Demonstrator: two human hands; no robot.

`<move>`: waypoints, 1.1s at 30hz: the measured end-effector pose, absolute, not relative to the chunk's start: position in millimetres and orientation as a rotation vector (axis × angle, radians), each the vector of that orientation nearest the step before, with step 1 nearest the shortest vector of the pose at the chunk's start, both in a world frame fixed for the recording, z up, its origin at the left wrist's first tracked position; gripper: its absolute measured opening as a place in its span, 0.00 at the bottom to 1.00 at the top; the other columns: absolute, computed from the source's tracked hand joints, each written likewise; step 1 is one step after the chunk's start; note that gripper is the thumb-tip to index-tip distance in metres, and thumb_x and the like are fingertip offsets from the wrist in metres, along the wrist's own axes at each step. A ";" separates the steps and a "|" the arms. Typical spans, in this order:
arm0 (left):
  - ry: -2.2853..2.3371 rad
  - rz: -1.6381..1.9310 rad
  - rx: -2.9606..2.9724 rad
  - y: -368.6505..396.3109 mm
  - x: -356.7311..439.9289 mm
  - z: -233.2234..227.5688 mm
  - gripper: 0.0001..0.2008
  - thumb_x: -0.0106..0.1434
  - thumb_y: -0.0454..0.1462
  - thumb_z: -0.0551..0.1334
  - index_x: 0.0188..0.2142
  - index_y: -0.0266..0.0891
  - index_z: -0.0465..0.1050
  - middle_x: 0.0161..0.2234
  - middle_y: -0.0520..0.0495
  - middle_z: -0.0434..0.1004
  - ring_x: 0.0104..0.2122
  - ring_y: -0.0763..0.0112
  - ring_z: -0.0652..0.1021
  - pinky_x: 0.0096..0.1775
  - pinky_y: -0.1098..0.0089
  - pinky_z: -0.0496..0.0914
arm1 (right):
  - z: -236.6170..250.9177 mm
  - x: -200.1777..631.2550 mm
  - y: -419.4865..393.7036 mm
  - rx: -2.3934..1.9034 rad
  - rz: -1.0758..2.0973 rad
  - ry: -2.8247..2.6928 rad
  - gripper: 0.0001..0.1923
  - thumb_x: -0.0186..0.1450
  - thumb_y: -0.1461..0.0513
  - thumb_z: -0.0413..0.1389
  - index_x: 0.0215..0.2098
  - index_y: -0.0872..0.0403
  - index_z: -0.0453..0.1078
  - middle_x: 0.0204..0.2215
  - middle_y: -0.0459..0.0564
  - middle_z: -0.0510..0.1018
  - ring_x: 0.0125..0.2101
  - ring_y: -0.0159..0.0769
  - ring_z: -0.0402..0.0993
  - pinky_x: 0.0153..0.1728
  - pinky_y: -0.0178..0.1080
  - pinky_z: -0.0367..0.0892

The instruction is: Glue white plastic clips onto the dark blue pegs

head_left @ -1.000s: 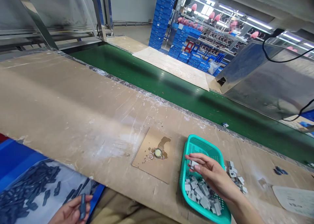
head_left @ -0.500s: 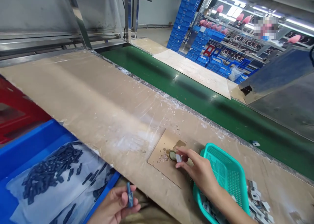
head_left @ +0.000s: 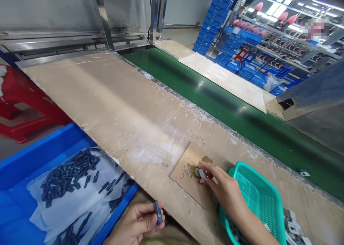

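My left hand (head_left: 143,221) pinches a small dark blue plastic part (head_left: 158,212), held upright off the table's front edge. In my right hand (head_left: 216,178) is a small light grey block (head_left: 202,173), gripped between thumb and fingers. That block touches or hovers at a small round cap-like dish (head_left: 197,172) with pale contents; I cannot tell whether they are in contact. Beneath the dish lies a square brown board (head_left: 185,182) with wet spots on it. A blue bin (head_left: 53,139) at the left holds many similar dark parts (head_left: 68,175) on a white plastic sheet.
A green basket (head_left: 278,202) stands right of my right hand, grey pieces inside. More grey pieces (head_left: 294,225) lie beside it. Past the brown table (head_left: 120,105) runs a green belt (head_left: 188,76) carrying one small part (head_left: 304,173). A red stool (head_left: 34,109) stands at the left.
The view has swung left, so everything sits further right in the picture. Both hands keep their holds, and the grey block stays at the dish.
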State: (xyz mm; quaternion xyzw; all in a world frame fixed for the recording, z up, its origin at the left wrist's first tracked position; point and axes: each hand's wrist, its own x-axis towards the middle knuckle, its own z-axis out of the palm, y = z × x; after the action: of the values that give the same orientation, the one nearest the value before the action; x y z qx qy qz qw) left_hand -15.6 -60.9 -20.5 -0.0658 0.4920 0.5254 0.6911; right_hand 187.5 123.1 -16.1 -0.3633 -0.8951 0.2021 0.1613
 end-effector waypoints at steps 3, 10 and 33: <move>1.065 1.138 -0.170 -60.5 -16.6 -23.0 0.20 0.39 0.38 0.75 0.33 0.34 0.79 0.30 0.44 0.79 0.32 0.68 0.78 0.39 0.72 0.74 | -18.3 187.3 122.9 -1.039 0.559 -2.563 0.18 0.63 0.67 0.47 0.51 0.51 0.66 0.33 0.49 0.77 0.31 0.35 0.75 0.31 0.36 0.72; 1.057 1.119 -0.132 -60.1 -17.1 -23.7 0.17 0.47 0.38 0.72 0.36 0.32 0.77 0.33 0.42 0.79 0.35 0.66 0.78 0.40 0.69 0.74 | -16.5 186.2 122.7 -1.025 0.516 -2.593 0.16 0.64 0.67 0.47 0.49 0.52 0.66 0.33 0.48 0.77 0.31 0.35 0.75 0.31 0.35 0.72; 0.969 1.123 -0.204 -48.5 0.2 -20.0 0.19 0.37 0.37 0.76 0.29 0.32 0.76 0.26 0.47 0.78 0.28 0.69 0.79 0.30 0.74 0.76 | -14.3 188.7 120.1 -1.000 0.561 -2.599 0.15 0.67 0.65 0.47 0.51 0.50 0.65 0.33 0.48 0.76 0.31 0.34 0.75 0.31 0.35 0.71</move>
State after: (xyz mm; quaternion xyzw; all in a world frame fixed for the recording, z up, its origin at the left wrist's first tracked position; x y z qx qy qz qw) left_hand 0.2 -48.5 -20.0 -0.0926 0.4407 0.5106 0.7325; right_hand 188.7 120.1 -14.3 -0.3480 -0.9046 0.1953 0.1500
